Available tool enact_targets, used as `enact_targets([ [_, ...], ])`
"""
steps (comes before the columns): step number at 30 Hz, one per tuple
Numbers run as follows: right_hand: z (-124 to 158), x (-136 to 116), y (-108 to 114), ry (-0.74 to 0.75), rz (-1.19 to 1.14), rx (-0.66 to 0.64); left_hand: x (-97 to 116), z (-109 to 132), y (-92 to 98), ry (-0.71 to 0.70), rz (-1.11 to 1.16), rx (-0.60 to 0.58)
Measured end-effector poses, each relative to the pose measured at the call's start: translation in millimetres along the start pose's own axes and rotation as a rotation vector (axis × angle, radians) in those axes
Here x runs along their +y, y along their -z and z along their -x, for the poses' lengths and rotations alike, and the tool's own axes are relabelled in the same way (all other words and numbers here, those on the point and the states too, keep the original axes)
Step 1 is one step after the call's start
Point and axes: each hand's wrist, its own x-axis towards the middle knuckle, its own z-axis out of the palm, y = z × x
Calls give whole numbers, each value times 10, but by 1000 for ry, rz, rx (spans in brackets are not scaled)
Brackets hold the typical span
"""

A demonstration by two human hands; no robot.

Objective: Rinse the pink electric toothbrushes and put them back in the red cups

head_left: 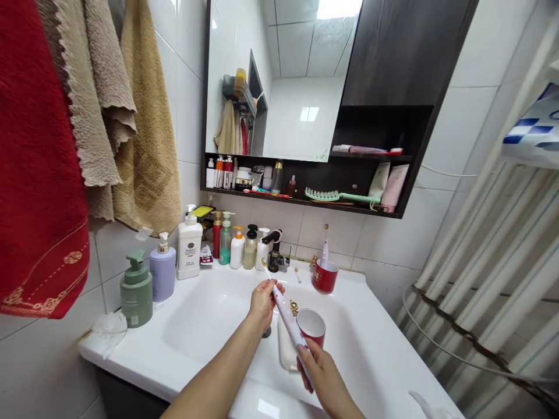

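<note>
A pale pink electric toothbrush [286,311] is held at a slant over the sink. My right hand [321,372] is wrapped round the lower end of its handle. At the top of the handle, my left hand [262,302] pinches the neck just below the brush head [264,263]. Under the toothbrush, a red cup [312,323] with a white inside and a gold handle sits in the basin. Beside that cup lies a white oblong piece [288,361], partly hidden by my right hand. A loose brush head [297,274] lies on the sink's back ledge.
Another red cup [325,278] holds a second electric toothbrush [325,253] at the back right. The black faucet [275,250] rises behind the white sink [209,314]. Several pump bottles line the left and back edges, including a green one [136,294]. Towels [148,116] hang at left.
</note>
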Motion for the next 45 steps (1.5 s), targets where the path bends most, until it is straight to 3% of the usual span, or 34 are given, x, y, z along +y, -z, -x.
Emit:
enact_targets([
  [3,7,-4,-23,60,105,160,-13,4,-19,-19,29,12],
  [14,40,-91,-14,-48,14,-1,-37,-6,-92,-22,84,42],
  [18,44,-86,11,47,181,146,-51,-11,-117,-23,92,53],
  [23,54,-64,37,-9,170,55,-56,-51,-128,-9,79,57],
  [29,25,-21,101,-8,211,111,-105,-120,-157,25,43,57],
  [39,30,34,362,-68,134,60,-203,-338,-243,115,-91,91],
  [45,-174,158,704,-45,78,244,-480,-610,-226,329,-370,78],
])
